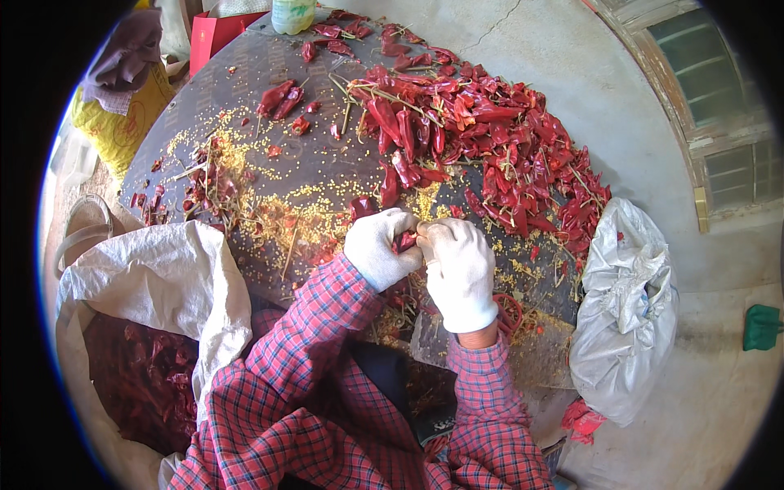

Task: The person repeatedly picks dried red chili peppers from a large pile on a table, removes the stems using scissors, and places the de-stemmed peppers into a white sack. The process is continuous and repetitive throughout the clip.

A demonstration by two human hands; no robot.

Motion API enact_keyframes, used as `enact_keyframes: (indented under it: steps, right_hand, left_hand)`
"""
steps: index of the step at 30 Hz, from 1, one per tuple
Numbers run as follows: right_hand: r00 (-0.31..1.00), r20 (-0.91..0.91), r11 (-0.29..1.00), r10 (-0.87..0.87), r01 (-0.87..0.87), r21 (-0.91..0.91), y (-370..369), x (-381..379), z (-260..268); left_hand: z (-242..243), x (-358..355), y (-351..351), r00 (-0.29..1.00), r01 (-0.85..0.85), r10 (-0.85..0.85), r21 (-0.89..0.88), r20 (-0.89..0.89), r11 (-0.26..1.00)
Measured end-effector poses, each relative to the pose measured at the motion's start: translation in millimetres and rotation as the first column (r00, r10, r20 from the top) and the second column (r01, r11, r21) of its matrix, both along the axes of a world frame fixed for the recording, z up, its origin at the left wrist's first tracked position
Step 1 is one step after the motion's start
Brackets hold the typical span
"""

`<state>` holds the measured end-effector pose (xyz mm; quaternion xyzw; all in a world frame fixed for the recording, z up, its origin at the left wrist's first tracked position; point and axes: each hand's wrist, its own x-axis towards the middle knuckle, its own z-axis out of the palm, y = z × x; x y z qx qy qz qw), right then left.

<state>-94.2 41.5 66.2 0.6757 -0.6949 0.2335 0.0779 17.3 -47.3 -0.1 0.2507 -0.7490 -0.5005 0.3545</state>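
In a white knit glove, my left hand (384,248) is closed around a dried red chili pepper (404,241). My right hand (456,266), gloved too, meets it at the pepper's end with fingertips pinched together; what lies between those fingertips is mostly hidden. Both hands are over the near part of a dark board tabletop (245,79). Beyond them lies a large heap of dried red chilies (508,135), some with stems. Yellow chili seeds (306,202) are scattered to the left and around the hands, with a small pile of stems and chili scraps (211,184) at the left.
An open white woven sack (165,275) of dark red chilies stands at lower left. Another white woven sack (625,318) rests at the right edge. A plastic bottle (294,15) and red paper bag (211,40) are at the far side. A yellow bag (122,128) is left.
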Motion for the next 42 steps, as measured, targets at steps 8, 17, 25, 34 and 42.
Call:
enact_keyframes:
  steps: [8,17,25,34,42]
  right_hand:
    - [0.024,1.000,0.993,-0.016,0.118,0.013,9,-18,-23]
    - [0.441,0.885,0.904,0.149,-0.424,0.059,47,-48,-31]
    - [0.394,0.887,0.938,-0.240,0.331,0.107,112,-91,-30]
    - [0.808,0.069,0.783,-0.585,0.540,0.310,196,-93,-52]
    - [0.764,-0.518,0.664,-0.384,0.619,0.420,148,-95,-83]
  left_hand:
    - [9,0,4,0.994,0.106,-0.106,-0.006,0.002,0.994]
    - [13,16,-9,0.988,0.112,-0.083,0.228,-0.133,0.967]
    - [28,30,-15,0.961,0.195,0.001,0.677,-0.278,0.710]
    - [7,28,-8,0.860,0.345,0.088,0.701,-0.502,0.625]
    - [39,50,57,0.947,0.275,-0.083,0.646,-0.310,0.712]
